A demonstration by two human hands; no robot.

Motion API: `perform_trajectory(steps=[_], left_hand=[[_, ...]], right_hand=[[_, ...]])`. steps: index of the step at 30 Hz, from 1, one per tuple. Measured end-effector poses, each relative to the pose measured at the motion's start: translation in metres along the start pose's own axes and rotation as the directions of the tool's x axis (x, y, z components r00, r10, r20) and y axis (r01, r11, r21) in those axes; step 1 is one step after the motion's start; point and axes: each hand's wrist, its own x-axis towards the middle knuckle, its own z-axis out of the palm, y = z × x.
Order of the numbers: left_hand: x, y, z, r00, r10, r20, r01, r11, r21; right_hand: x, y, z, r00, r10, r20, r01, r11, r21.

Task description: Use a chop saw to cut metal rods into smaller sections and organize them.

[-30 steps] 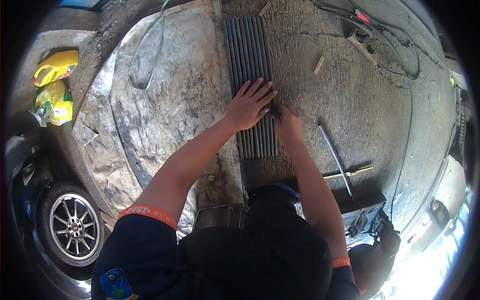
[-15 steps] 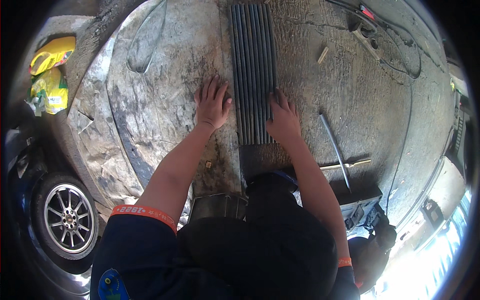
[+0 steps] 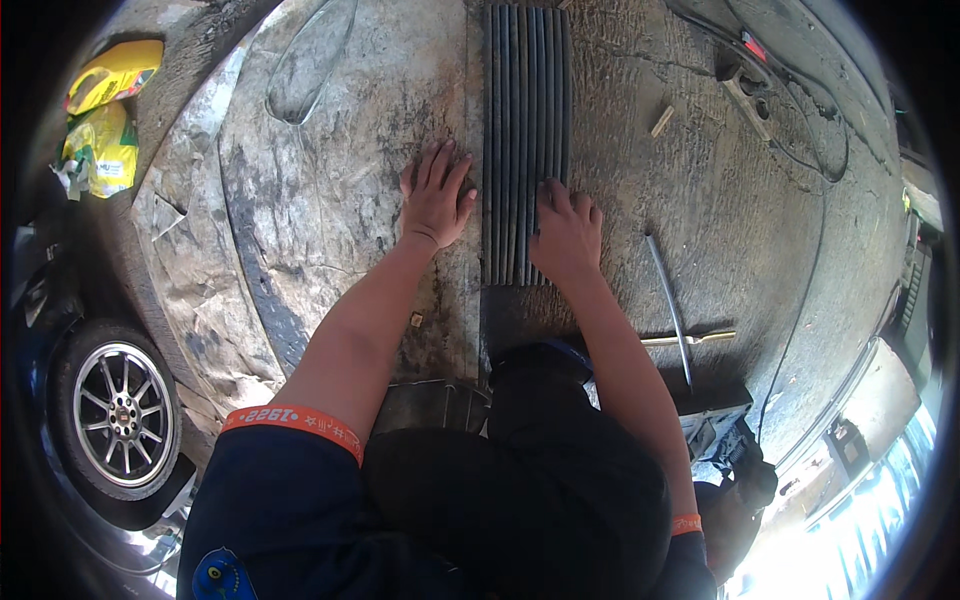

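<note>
Head view: dark rods (image 3: 515,130) lie side by side, upper centre; left hand (image 3: 433,208) spread open on the sheet (image 3: 330,205) beside; right hand (image 3: 568,238) curled at their right edge, grip unclear; apparently aligning them; any next nudge calls for even pressure.

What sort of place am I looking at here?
Probably a workshop or garage: a silver-spoked wheel with a dark tyre shows at the left, and long dark rods lie side by side on a rough, worn floor.
</note>
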Motion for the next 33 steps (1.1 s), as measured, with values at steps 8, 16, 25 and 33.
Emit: perform_trajectory(steps=[8,16,25,33], left_hand=[[0.0,0.0,-0.001,1.0,-0.007,0.01,0.007,1.0,0.015],[0.0,0.001,-0.004,1.0,-0.012,0.027,0.011,1.0,0.027],[0.0,0.001,-0.005,1.0,-0.011,0.029,0.011,1.0,-0.003],[0.0,0.001,-0.004,1.0,-0.012,0.018,0.013,0.999,-0.038]], right_hand=[[0.002,-0.013,-0.004,0.999,-0.043,-0.014,0.044,0.995,0.092],[0.002,-0.013,-0.004,0.999,0.007,0.049,-0.015,0.989,0.15],[0.004,-0.029,0.005,0.985,-0.145,-0.096,0.151,0.987,0.061],[0.012,-0.036,0.002,0.992,-0.084,-0.09,0.091,0.992,0.082]])
